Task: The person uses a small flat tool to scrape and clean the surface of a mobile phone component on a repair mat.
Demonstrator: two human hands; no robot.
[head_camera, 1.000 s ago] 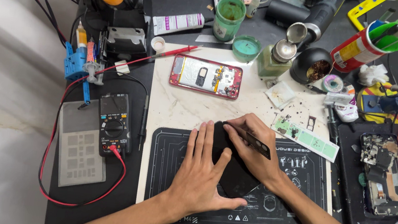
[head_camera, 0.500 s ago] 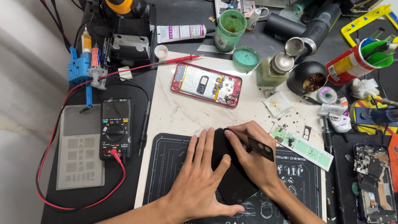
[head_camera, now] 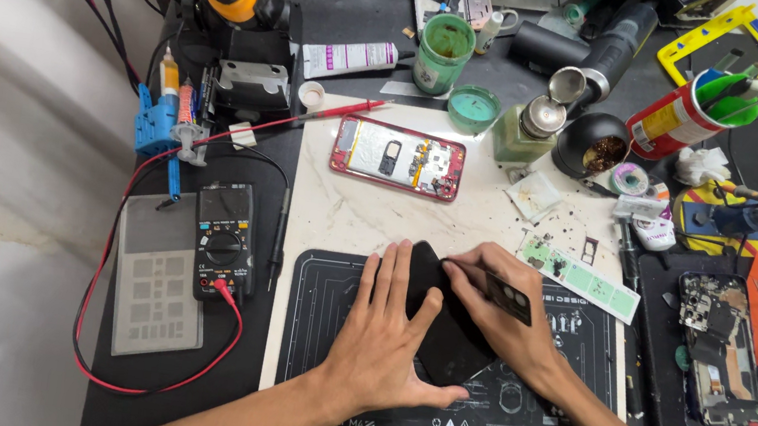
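Black phone (head_camera: 441, 332) pinned under flat left hand (head_camera: 383, 339); right hand (head_camera: 506, 315) apparently pinching a thin tool (head_camera: 509, 294)

Left hand (head_camera: 382, 343) lies flat, fingers spread (palm down); right hand (head_camera: 507, 311) is curled, fingertips pinched.

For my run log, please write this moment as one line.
left hand: flat on black phone | right hand: thin tool at its edge | under: black work mat

Both forearms bare to the frame edge; no sleeves, watch, or bands visible. Left hand (head_camera: 382, 343) and right hand (head_camera: 507, 311) ungloved, no rings seen. Fingernails short and unpainted where visible
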